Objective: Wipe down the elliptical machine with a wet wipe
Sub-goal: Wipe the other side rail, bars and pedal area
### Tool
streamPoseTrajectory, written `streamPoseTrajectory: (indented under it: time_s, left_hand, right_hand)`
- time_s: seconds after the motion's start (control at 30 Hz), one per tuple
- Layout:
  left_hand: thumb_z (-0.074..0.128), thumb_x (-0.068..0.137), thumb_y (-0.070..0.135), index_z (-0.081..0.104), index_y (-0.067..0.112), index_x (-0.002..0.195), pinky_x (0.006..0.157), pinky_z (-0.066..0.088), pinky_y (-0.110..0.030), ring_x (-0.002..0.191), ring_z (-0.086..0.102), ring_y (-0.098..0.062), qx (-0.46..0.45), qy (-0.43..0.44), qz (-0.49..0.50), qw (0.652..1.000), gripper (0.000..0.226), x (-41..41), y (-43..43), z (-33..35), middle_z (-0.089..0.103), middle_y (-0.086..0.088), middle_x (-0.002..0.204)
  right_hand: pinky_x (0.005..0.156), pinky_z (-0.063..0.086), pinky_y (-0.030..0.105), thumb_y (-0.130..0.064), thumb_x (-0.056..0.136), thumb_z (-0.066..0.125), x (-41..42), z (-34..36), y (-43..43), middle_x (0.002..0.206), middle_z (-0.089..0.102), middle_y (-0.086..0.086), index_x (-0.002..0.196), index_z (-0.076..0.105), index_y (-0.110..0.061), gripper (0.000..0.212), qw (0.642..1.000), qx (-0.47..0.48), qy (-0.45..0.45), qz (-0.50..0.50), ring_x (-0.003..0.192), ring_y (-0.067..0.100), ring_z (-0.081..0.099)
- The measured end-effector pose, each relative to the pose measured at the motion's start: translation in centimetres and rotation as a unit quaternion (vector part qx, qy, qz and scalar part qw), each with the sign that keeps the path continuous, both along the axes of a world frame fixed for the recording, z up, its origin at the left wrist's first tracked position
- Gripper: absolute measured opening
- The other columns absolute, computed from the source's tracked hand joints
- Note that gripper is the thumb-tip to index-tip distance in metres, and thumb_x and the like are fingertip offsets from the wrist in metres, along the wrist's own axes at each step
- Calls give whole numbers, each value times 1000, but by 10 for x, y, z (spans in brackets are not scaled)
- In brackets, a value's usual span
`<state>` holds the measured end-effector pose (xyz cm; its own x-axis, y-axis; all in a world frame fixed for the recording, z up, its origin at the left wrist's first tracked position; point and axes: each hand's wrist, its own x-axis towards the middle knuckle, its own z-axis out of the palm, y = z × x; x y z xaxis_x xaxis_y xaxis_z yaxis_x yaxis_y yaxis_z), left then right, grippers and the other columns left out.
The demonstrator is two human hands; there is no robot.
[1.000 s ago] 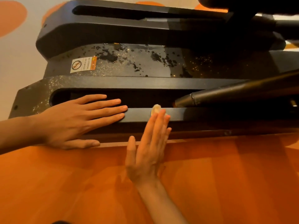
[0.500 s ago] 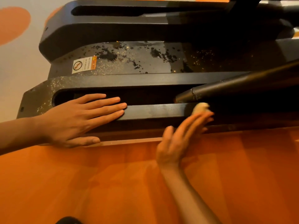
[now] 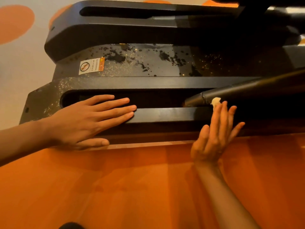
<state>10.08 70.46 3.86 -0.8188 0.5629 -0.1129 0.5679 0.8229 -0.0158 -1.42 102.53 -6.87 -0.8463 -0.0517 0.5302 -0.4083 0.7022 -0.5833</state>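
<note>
The black elliptical machine base lies across the upper half of the view, with two slotted rails and a dusty, wet-spotted middle panel. My left hand rests flat on the near rail with fingers straight. My right hand has straight fingers that press a small balled-up wet wipe against the near rail, right below the dark pedal arm tube. Most of the wipe is hidden behind my fingertips.
A warning sticker sits on the middle panel at the left. The orange wooden floor fills the lower half. A pale mat with orange spots lies beyond the machine at upper left.
My right hand has slid the wipe to the right along the near rail, from beside my left fingertips to under the pedal arm tube. My left hand has stayed in place.
</note>
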Motion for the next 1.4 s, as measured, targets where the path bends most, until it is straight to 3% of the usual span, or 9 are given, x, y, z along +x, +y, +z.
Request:
streamPoseTrajectory:
  time_s: [0.3,0.4,0.53,0.73,0.9,1.03,1.2,1.3,1.4]
  left_hand:
    - [14,109,59,13,13,167,125,17,-51,161,12,-27,-8,-19,6,1000,74,1,-2,0,12,-6,174]
    - [13,109,59,11,15,167,126,15,-50,161,11,-26,-6,-27,8,1000,73,0,-2,2,10,-4,175]
    - [13,109,58,11,14,167,125,16,-51,161,11,-26,-9,-30,10,999,73,-1,-1,2,11,-4,175]
    - [13,109,58,8,14,167,125,15,-52,161,10,-25,-21,-32,13,999,73,-1,1,4,9,-4,175]
    - [13,108,59,9,14,167,124,16,-54,161,11,-25,-31,-41,13,999,74,-2,0,4,9,-4,175]
    - [14,108,59,9,14,167,125,15,-53,161,11,-25,-36,-39,15,998,74,-1,1,4,9,-4,175]
    - [14,109,59,8,16,167,124,16,-52,161,11,-24,-34,-42,19,998,73,-2,1,5,9,-3,175]
    - [14,109,59,8,15,167,124,16,-52,161,11,-24,-38,-39,16,998,74,-2,1,4,9,-3,175]
    - [14,108,59,8,14,167,125,15,-52,161,11,-25,-40,-36,17,998,74,-2,0,3,9,-4,175]
  right_hand:
    - [127,9,53,-30,94,35,77,36,-87,153,46,13,151,43,-1,64,987,-74,-76,124,149,28,34]
    - [127,6,50,-34,97,33,64,39,-82,143,53,15,148,52,-8,60,990,-23,-73,116,143,30,41]
    - [127,4,51,-29,97,36,58,24,-59,158,43,15,149,51,-9,58,983,47,-20,176,153,31,29]
    - [127,2,56,-24,99,30,19,1,-7,166,23,21,156,36,-4,61,999,-2,-33,11,158,31,10]
    - [128,0,52,-25,97,32,27,-4,-16,168,8,25,160,19,3,69,994,-72,-74,-40,158,34,2]
    - [128,-4,48,-28,97,36,75,-1,-65,169,-8,20,160,4,2,77,989,-88,-114,35,158,36,-6]
    - [128,-6,45,-35,101,34,91,-14,-64,172,-10,8,163,-3,-13,76,980,61,-22,189,159,27,-4]
    - [127,-8,49,-29,100,34,54,-20,-32,171,-10,6,164,-1,-17,74,992,68,0,109,159,26,-5]
    - [125,-3,59,-26,100,30,17,-12,-5,169,6,16,162,13,-5,67,1000,13,-23,-6,158,30,0]
